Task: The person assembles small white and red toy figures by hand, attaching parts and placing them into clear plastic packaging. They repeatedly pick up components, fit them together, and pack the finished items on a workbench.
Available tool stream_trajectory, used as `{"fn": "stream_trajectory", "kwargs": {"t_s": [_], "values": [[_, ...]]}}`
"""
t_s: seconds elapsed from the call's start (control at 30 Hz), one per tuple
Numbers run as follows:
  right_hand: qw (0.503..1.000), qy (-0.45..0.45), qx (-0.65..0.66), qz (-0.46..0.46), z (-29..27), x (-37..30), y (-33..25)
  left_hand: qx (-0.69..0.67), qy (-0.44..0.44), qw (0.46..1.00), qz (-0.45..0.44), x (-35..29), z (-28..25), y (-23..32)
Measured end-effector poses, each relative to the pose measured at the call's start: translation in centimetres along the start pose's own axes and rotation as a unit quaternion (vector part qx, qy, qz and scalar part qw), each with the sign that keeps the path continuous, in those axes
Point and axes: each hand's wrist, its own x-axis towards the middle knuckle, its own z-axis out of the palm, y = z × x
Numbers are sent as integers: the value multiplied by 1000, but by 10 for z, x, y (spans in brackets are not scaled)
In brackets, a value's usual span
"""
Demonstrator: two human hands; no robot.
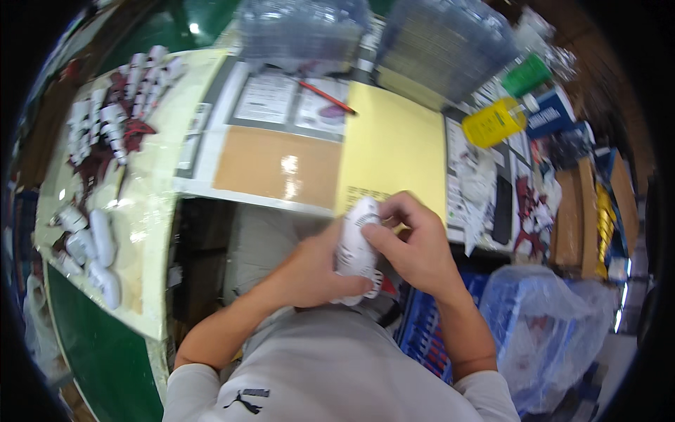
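Observation:
An elongated white plastic piece point(356, 246) with rounded ends and small dark slots is held upright in front of my body, just off the table's front edge. My left hand point(313, 267) is wrapped round its lower part, the thumb lying across the bottom. At the upper end, my right hand point(416, 246) presses its thumb onto the face, with the index finger curled behind the top. A small ribbed white part point(377, 283) shows beside the left thumb; I cannot tell whether it belongs to the piece. The hands cover much of the piece's sides.
Rounded white plastic pieces point(103, 238) lie on the left table, below dark red and white jointed toy parts point(105, 126). Stacked clear plastic trays point(450, 49) stand at the back. A red pen point(327, 97), yellow bottle point(494, 123) and bagged blue crate point(534, 330) are around me.

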Motion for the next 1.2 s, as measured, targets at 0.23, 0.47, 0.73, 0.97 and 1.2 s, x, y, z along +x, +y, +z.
{"fn": "stream_trajectory", "kwargs": {"t_s": [0.23,0.47,0.73,0.97,1.2], "values": [[929,-119,350,-5,24,25,-2,50,-36,998,-26,-28,-29,23],[956,-35,289,-42,48,32,6,224,124,967,-21,-48,-185,81],[968,56,238,-50,12,14,37,443,284,841,-128,-86,-320,95],[978,179,105,-36,-58,-10,88,593,409,636,-279,-267,-348,74],[979,198,57,-13,-67,11,81,579,574,516,-262,-319,-410,-27]]}}
